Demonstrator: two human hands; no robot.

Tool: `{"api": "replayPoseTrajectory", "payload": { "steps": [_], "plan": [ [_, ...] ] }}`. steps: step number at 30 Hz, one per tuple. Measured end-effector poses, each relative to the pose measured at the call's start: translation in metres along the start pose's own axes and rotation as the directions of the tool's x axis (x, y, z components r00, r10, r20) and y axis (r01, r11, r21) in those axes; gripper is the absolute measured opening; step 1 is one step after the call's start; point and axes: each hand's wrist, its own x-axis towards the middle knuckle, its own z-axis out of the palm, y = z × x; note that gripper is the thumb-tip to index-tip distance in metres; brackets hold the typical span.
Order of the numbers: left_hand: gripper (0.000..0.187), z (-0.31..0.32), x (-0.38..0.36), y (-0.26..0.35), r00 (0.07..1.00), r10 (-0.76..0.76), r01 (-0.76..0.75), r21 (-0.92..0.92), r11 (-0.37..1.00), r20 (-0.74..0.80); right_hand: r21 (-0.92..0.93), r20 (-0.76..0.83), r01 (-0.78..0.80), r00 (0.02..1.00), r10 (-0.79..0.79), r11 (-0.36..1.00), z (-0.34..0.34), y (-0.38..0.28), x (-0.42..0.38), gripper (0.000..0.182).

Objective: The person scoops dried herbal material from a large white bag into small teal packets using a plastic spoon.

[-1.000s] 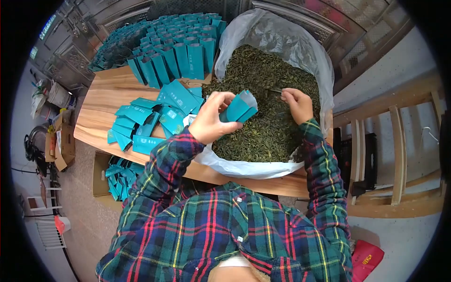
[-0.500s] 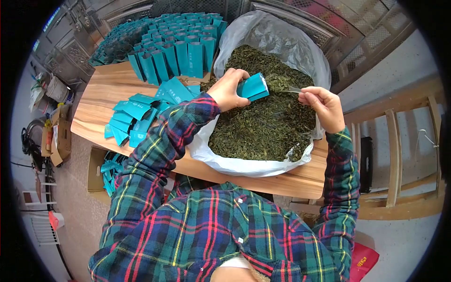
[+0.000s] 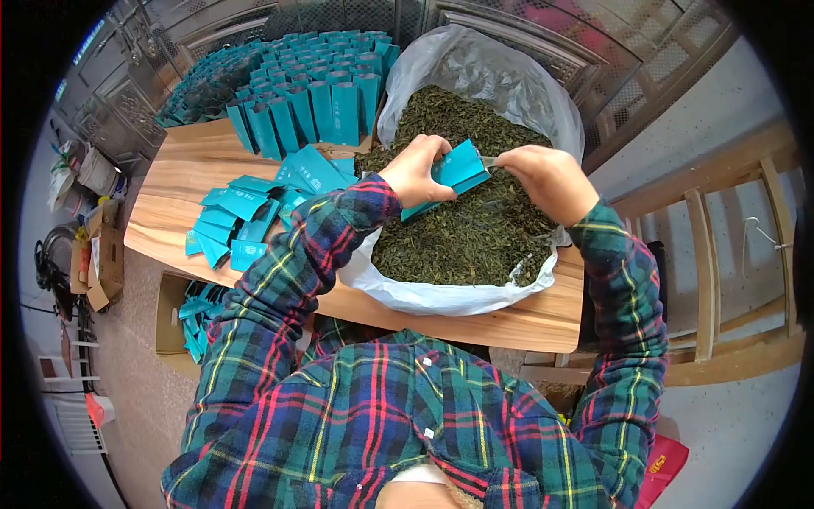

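My left hand point(image 3: 414, 175) is closed around a teal pouch point(image 3: 462, 168), held tilted with its open mouth toward the right. Pinched in my right hand point(image 3: 551, 178) is a small spoon point(image 3: 490, 161), its visible part a thin pale handle. It reaches into or against the pouch's mouth; its tip is hidden. Both hands are above dried green tea leaves point(image 3: 458, 246) that fill a large clear-white plastic bag point(image 3: 458, 299). Flat teal pouches point(image 3: 242, 204) lie in a loose pile left of my left forearm.
Many upright teal pouches point(image 3: 339, 110) stand in rows at the back of the wooden table point(image 3: 165, 191). On the floor at left, a cardboard box point(image 3: 170, 314) holds more pouches. A wooden frame point(image 3: 704, 271) leans at the right, and patterned metal doors point(image 3: 339, 19) rise behind.
My right hand has moved left, bringing the spoon from above the leaves to the pouch's mouth. The pouch has tilted slightly, still in my left hand.
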Motion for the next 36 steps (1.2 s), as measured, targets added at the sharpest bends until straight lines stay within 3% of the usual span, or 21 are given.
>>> {"api": "replayPoseTrajectory", "payload": {
  "steps": [4, 8, 13, 17, 20, 21, 23, 24, 26, 27, 30, 32, 33, 36],
  "plan": [
    [0.057, 0.012, -0.001, 0.003, 0.998, 0.044, -0.044, 0.001, 0.999, -0.053, -0.183, -0.090, 0.068, 0.992, -0.086, 0.981, 0.001, -0.030, 0.000, 0.021],
    [0.059, 0.019, -0.001, 0.006, 0.991, -0.015, 0.005, -0.077, 0.997, -0.130, -0.344, 0.015, 0.122, 0.992, -0.125, 0.931, -0.002, -0.053, -0.003, 0.027],
    [0.062, 0.021, -0.004, 0.003, 0.987, -0.003, -0.014, -0.104, 0.995, -0.162, -0.385, -0.116, 0.078, 0.985, -0.132, 0.920, -0.018, -0.054, -0.009, 0.026],
    [0.063, 0.017, -0.007, 0.006, 0.986, -0.002, -0.018, -0.122, 0.992, -0.165, -0.317, -0.209, 0.018, 0.974, -0.088, 0.948, -0.022, -0.047, -0.011, 0.020],
    [0.062, 0.010, -0.012, 0.007, 0.988, -0.016, -0.003, -0.119, 0.993, -0.155, -0.128, -0.370, -0.187, 0.920, 0.129, 0.974, -0.023, -0.037, -0.011, 0.016],
    [0.062, 0.007, -0.014, 0.006, 0.981, 0.001, -0.033, -0.156, 0.987, -0.196, -0.128, -0.367, -0.191, 0.921, 0.132, 0.973, -0.018, -0.027, -0.015, 0.016],
    [0.061, 0.001, -0.021, 0.004, 0.960, 0.031, -0.096, -0.223, 0.970, -0.277, 0.025, -0.262, -0.380, 0.890, 0.373, 0.925, 0.006, 0.003, -0.027, 0.013],
    [0.061, -0.001, -0.026, 0.005, 0.962, 0.030, -0.094, -0.225, 0.970, -0.273, 0.027, -0.261, -0.384, 0.889, 0.377, 0.923, 0.018, 0.015, -0.035, 0.013],
    [0.061, -0.006, -0.040, 0.008, 0.984, -0.126, 0.040, -0.528, 0.849, -0.128, -0.105, -0.040, -0.547, 0.837, 0.546, 0.831, 0.041, 0.037, -0.044, 0.014],
    [0.061, -0.007, -0.044, 0.009, 0.982, -0.185, 0.115, -0.652, 0.749, -0.039, -0.105, -0.042, -0.546, 0.837, 0.545, 0.831, 0.051, 0.042, -0.043, 0.014],
    [0.060, 0.000, -0.053, 0.006, 0.980, -0.182, 0.086, -0.672, 0.736, -0.074, -0.026, -0.015, -0.502, 0.865, 0.502, 0.865, 0.082, 0.043, -0.033, 0.017],
    [0.060, 0.002, -0.055, 0.005, 0.980, -0.176, 0.065, -0.679, 0.732, -0.096, 0.176, -0.058, -0.460, 0.878, 0.475, 0.871, 0.101, 0.040, -0.022, 0.017],
    [0.061, 0.002, -0.056, 0.004, 0.979, -0.178, 0.064, -0.684, 0.727, -0.098, 0.175, -0.063, -0.456, 0.879, 0.473, 0.872, 0.111, 0.043, -0.021, 0.017],
    [0.061, -0.001, -0.055, 0.004, 0.977, -0.184, 0.060, -0.689, 0.722, -0.107, 0.713, 0.026, -0.497, 0.724, 0.689, 0.495, 0.134, 0.048, -0.018, 0.019]
  ]
}}
